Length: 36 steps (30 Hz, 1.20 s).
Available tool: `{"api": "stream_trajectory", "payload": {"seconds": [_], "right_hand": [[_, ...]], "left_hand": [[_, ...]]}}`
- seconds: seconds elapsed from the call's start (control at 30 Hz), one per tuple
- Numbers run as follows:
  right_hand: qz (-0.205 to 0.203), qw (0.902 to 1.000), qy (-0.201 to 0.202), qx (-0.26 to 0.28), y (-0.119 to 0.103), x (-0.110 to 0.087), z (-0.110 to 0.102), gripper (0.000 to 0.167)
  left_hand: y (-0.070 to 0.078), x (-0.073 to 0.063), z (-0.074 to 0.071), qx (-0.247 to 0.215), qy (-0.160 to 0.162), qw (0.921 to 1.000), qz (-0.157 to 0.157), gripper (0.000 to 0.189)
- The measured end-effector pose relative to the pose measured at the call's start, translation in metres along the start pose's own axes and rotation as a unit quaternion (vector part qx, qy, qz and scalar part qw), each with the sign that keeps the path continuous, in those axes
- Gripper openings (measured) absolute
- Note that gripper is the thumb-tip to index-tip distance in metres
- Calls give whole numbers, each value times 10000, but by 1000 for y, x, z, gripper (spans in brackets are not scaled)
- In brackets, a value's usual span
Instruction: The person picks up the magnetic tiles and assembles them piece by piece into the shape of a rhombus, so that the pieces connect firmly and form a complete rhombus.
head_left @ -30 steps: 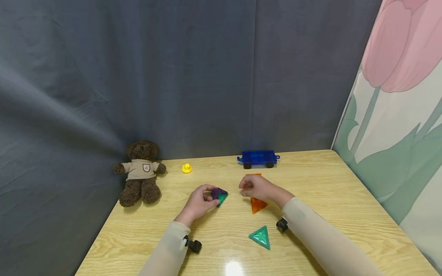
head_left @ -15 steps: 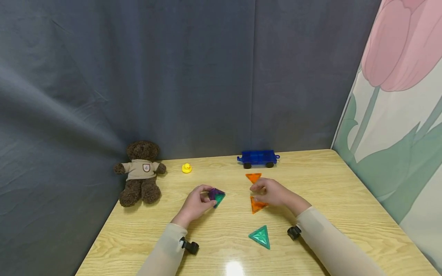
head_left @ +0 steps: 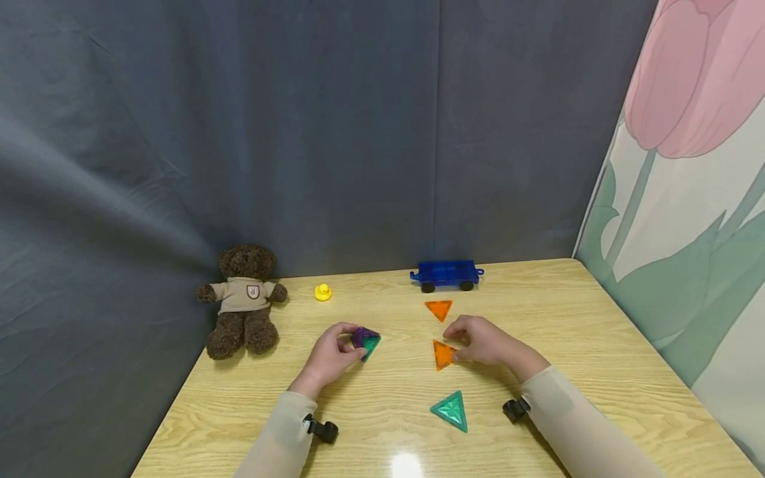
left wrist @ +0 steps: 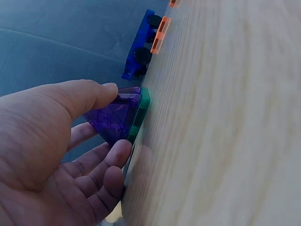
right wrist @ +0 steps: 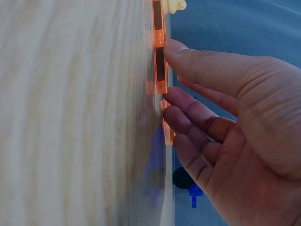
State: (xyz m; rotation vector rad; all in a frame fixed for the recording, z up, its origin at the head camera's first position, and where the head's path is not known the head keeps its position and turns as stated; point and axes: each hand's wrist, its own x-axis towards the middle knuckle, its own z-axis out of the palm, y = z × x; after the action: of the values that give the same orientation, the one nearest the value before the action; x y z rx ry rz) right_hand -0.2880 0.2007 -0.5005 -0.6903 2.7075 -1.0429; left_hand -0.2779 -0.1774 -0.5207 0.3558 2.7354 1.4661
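Observation:
My left hand [head_left: 325,358] pinches a small stack of triangular magnetic tiles just over the table, with thumb and fingers at its sides. Purple tiles [left wrist: 110,120] lean against a green tile [left wrist: 139,115] on the table side. My right hand [head_left: 483,342] is low beside the nearer orange triangular tile [head_left: 442,355]; its thumb reaches that tile's right corner, while the other fingers are spread loosely behind. In the right wrist view, the thumb tip overlaps the upper edge of an orange tile [right wrist: 160,66]. A second orange triangular tile [head_left: 439,309] lies farther back.
A loose green triangular tile [head_left: 452,411] lies at the front. Along the back of the wooden table [head_left: 382,398] stand a blue toy wagon [head_left: 446,273] and a yellow rubber duck [head_left: 323,292]. A brown teddy bear [head_left: 245,299] sits at the left edge.
My right hand has drawn right and slightly down, uncovering both orange tiles. My left hand has shifted a little left with the purple and green tiles.

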Motion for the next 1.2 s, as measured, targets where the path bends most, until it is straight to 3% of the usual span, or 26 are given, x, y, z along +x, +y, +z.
{"api": "stream_trajectory", "payload": {"seconds": [0.63,0.9,1.2], "right_hand": [[-210,9997,-69,70,1,-3,6,37],[-311,9995,-47,-86,2,-2,9,37],[-313,9975,127,-620,-2,1,17,50]], "left_hand": [[-2,-8,-8,-108,198,9995,-212,48],[-3,-8,-8,-98,262,9994,-201,47],[-2,-9,-7,-69,272,9993,-244,47]]}}
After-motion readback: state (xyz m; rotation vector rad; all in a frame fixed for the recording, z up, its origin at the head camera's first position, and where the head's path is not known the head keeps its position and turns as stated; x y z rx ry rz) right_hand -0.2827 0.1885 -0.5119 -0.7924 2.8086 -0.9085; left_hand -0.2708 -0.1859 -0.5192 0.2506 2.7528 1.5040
